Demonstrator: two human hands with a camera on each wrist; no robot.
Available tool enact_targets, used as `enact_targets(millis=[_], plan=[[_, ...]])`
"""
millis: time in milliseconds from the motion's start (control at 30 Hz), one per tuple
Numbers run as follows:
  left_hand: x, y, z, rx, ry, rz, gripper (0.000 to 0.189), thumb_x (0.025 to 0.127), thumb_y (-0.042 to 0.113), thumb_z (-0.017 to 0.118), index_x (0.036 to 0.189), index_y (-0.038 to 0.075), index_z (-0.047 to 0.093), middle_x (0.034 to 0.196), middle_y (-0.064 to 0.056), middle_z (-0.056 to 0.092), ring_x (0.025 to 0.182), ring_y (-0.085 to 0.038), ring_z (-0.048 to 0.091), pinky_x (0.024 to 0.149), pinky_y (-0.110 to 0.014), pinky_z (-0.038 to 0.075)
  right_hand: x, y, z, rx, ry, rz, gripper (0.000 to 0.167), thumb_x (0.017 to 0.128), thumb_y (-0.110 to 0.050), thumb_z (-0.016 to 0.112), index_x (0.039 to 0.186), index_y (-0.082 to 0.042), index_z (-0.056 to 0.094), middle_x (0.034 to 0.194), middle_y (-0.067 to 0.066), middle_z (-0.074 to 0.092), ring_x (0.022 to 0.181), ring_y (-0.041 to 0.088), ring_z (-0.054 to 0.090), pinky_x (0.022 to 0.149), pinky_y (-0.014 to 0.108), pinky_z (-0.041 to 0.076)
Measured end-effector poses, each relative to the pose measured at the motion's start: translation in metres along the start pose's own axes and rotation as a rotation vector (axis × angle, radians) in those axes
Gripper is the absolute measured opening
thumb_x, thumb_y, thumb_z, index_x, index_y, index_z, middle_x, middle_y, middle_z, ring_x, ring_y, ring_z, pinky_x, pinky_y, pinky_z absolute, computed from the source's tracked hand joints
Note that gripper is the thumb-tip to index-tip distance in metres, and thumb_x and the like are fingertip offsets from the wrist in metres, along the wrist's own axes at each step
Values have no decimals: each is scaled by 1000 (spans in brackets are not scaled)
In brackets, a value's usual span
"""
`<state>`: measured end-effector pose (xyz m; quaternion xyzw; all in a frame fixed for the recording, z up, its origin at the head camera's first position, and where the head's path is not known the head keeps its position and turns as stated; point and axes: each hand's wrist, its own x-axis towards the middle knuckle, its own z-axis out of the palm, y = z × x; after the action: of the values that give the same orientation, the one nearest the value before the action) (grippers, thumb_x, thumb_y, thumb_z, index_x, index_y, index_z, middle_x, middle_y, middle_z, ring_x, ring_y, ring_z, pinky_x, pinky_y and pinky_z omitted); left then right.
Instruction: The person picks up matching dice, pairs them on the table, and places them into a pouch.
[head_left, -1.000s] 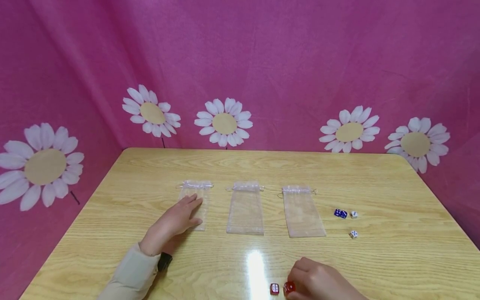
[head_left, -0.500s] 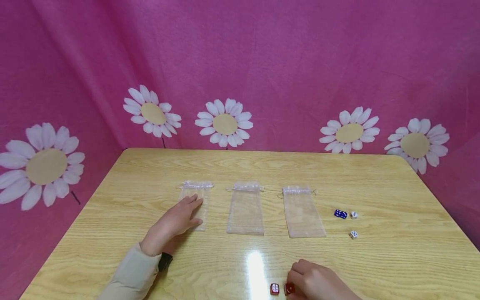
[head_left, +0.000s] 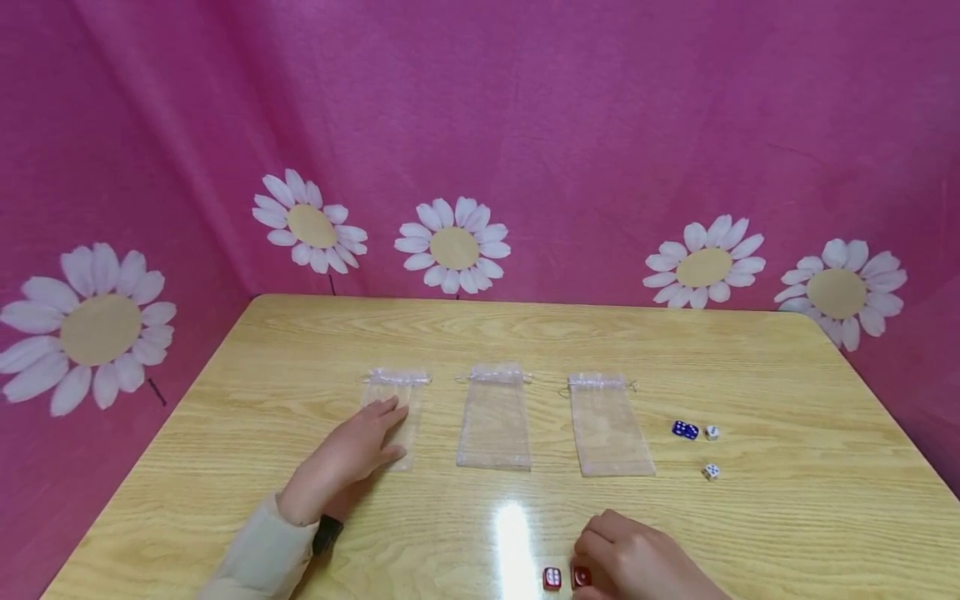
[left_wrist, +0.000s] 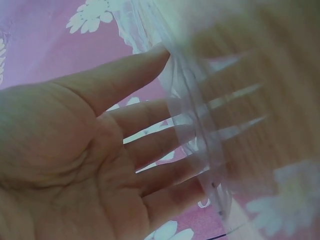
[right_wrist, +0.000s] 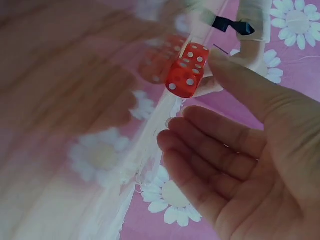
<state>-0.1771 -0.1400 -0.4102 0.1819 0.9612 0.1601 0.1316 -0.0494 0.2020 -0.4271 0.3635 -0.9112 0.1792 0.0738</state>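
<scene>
My left hand (head_left: pixel 358 446) rests on the left sheer drawstring bag (head_left: pixel 402 421), its fingers straight and slightly spread. In the left wrist view the palm (left_wrist: pixel 65 155) shows, with the fingertips at the tabletop. Near the front edge my right hand (head_left: pixel 633 554) is beside a red die (head_left: pixel 581 577). A second red die (head_left: pixel 552 578) stands just left of it. In the right wrist view the thumb tip is right at the red dice (right_wrist: pixel 185 77), which overlap there, while the other fingers stay loosely bent below and apart from them.
Two more sheer bags, a middle one (head_left: pixel 495 421) and a right one (head_left: pixel 611 429), lie flat in the row. Farther right are two blue dice (head_left: pixel 685 430), a white die (head_left: pixel 712 432) and another white die (head_left: pixel 711 472). A pink flowered curtain (head_left: pixel 525 150) surrounds the wooden table (head_left: pixel 525 329).
The left bag has slid slightly toward me under my left hand. The red die by my right hand, tilted at first, now sits level on the table. The head view has shifted a little.
</scene>
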Motion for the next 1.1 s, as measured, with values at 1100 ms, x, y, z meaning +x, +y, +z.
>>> enact_targets(millis=[1100], plan=[[-28, 17, 13, -32, 279, 84, 14, 86, -6, 64, 94, -1, 75, 103, -19, 74, 93, -32, 73, 81, -41, 60, 3, 3, -13, -8, 76, -49, 17, 86, -43, 72, 88, -27, 65, 86, -20, 57, 80, -8, 48, 66, 3, 42]])
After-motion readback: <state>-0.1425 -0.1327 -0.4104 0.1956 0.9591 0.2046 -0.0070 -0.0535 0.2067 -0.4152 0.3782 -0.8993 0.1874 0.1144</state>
